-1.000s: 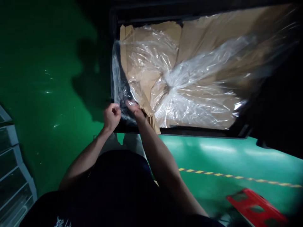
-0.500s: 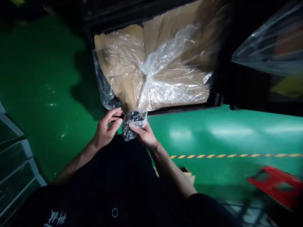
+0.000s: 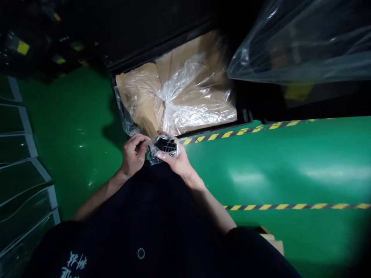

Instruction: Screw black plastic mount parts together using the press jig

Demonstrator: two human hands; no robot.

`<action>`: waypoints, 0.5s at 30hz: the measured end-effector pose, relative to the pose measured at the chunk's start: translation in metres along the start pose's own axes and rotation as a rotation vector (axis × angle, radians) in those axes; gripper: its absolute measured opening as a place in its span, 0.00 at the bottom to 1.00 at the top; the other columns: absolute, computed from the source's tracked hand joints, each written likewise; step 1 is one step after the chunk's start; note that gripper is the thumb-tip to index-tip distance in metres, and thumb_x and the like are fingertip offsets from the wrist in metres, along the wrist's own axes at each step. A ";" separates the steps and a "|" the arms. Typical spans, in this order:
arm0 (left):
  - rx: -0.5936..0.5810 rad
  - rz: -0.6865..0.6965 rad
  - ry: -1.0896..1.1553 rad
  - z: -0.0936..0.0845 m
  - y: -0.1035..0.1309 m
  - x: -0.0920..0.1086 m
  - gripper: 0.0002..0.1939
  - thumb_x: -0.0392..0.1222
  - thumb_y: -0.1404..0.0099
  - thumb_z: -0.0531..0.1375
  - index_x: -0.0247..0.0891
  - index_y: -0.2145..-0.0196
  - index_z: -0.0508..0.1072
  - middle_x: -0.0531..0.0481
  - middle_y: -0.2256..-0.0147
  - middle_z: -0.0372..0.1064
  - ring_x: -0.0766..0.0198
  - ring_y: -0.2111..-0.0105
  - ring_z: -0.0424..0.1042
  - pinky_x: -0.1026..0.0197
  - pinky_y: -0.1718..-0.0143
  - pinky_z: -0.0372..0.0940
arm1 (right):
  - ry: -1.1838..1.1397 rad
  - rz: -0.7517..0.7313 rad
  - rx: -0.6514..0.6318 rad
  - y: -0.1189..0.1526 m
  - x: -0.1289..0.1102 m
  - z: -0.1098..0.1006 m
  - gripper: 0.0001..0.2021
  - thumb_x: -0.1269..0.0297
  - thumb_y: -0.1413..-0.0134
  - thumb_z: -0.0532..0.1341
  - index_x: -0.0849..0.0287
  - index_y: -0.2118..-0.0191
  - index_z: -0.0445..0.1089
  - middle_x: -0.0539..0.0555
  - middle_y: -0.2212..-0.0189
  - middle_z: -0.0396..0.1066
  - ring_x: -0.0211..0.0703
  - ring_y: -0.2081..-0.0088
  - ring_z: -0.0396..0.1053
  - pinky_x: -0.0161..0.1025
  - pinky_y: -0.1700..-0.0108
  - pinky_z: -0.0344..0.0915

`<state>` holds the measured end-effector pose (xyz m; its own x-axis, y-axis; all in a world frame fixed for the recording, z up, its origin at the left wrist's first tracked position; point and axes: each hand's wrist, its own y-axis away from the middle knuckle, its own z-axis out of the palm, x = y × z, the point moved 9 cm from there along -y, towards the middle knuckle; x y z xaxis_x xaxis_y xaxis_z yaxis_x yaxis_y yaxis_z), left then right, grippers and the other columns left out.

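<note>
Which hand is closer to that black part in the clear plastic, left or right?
Right. The right hand holds the black part in its clear plastic; the left hand is just left of it, at the plastic's edge.

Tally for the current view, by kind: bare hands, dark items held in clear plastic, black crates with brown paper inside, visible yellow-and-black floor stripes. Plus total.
Bare hands: 2 (left hand, right hand)
Held dark item in clear plastic: 1
Black crate with brown paper: 1
Floor stripes: 2 (upper stripe, lower stripe)
Total: 6
</note>
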<state>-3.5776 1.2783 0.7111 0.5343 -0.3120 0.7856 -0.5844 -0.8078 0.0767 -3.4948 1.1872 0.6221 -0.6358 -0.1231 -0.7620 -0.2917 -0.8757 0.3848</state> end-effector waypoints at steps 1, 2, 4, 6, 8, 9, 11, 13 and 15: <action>0.015 -0.005 -0.002 0.001 0.000 0.000 0.09 0.42 0.34 0.56 0.38 0.69 0.72 0.49 0.71 0.72 0.65 0.68 0.72 0.65 0.64 0.67 | 0.028 -0.023 0.010 0.001 -0.004 -0.003 0.31 0.53 0.58 0.71 0.55 0.46 0.68 0.54 0.53 0.73 0.45 0.53 0.71 0.44 0.46 0.68; 0.026 -0.011 -0.004 0.003 0.000 -0.001 0.09 0.42 0.34 0.56 0.38 0.69 0.72 0.50 0.71 0.72 0.65 0.69 0.72 0.65 0.64 0.67 | 0.056 -0.044 0.019 0.002 -0.006 -0.005 0.32 0.52 0.58 0.71 0.55 0.46 0.68 0.53 0.54 0.73 0.45 0.54 0.71 0.44 0.47 0.68; 0.037 -0.035 0.005 0.007 -0.002 -0.003 0.08 0.42 0.35 0.57 0.38 0.70 0.72 0.50 0.72 0.72 0.65 0.69 0.71 0.64 0.64 0.66 | 0.123 -0.091 0.034 0.005 -0.010 -0.009 0.32 0.51 0.57 0.70 0.54 0.45 0.67 0.54 0.54 0.73 0.45 0.55 0.72 0.44 0.49 0.69; 0.025 -0.082 0.037 0.012 -0.002 -0.005 0.07 0.42 0.37 0.58 0.38 0.70 0.72 0.51 0.72 0.72 0.66 0.70 0.71 0.65 0.65 0.66 | 0.222 -0.184 0.067 0.008 -0.017 -0.013 0.28 0.53 0.53 0.67 0.55 0.45 0.67 0.55 0.54 0.73 0.45 0.56 0.72 0.43 0.51 0.70; 0.029 -0.144 0.092 0.014 0.000 -0.007 0.06 0.43 0.38 0.59 0.37 0.68 0.73 0.50 0.70 0.73 0.66 0.70 0.72 0.66 0.67 0.67 | 0.379 -0.355 0.122 0.012 -0.033 -0.016 0.23 0.60 0.47 0.62 0.56 0.45 0.66 0.56 0.54 0.73 0.45 0.55 0.72 0.43 0.51 0.69; 0.042 -0.171 0.131 0.013 0.002 -0.008 0.07 0.43 0.38 0.60 0.37 0.66 0.74 0.50 0.69 0.74 0.66 0.69 0.73 0.67 0.66 0.68 | 0.476 -0.461 0.155 0.016 -0.042 -0.017 0.21 0.65 0.46 0.59 0.57 0.45 0.66 0.57 0.54 0.73 0.44 0.55 0.71 0.43 0.51 0.69; 0.042 -0.217 0.231 0.012 0.007 -0.008 0.09 0.45 0.38 0.61 0.37 0.63 0.75 0.48 0.66 0.76 0.65 0.66 0.75 0.66 0.64 0.69 | 0.673 -0.658 0.228 0.026 -0.060 -0.016 0.21 0.71 0.45 0.55 0.59 0.45 0.66 0.58 0.57 0.72 0.43 0.57 0.70 0.41 0.54 0.69; -0.024 -0.287 0.376 0.019 0.011 -0.009 0.11 0.46 0.38 0.63 0.38 0.61 0.77 0.48 0.64 0.77 0.64 0.64 0.76 0.65 0.61 0.71 | 0.836 -0.780 0.292 0.033 -0.070 -0.015 0.21 0.73 0.46 0.53 0.61 0.46 0.67 0.59 0.60 0.70 0.43 0.59 0.69 0.39 0.59 0.69; -0.125 -0.403 0.555 0.032 0.014 -0.011 0.14 0.48 0.39 0.64 0.39 0.58 0.77 0.47 0.59 0.77 0.63 0.62 0.76 0.63 0.61 0.72 | 0.950 -0.839 0.352 0.038 -0.075 -0.016 0.20 0.73 0.47 0.53 0.62 0.48 0.68 0.58 0.63 0.68 0.43 0.62 0.67 0.39 0.63 0.68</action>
<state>-3.5721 1.2545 0.6834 0.3529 0.3285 0.8761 -0.4893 -0.7333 0.4721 -3.4468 1.1553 0.6855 0.5335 -0.0095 -0.8457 -0.6108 -0.6960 -0.3775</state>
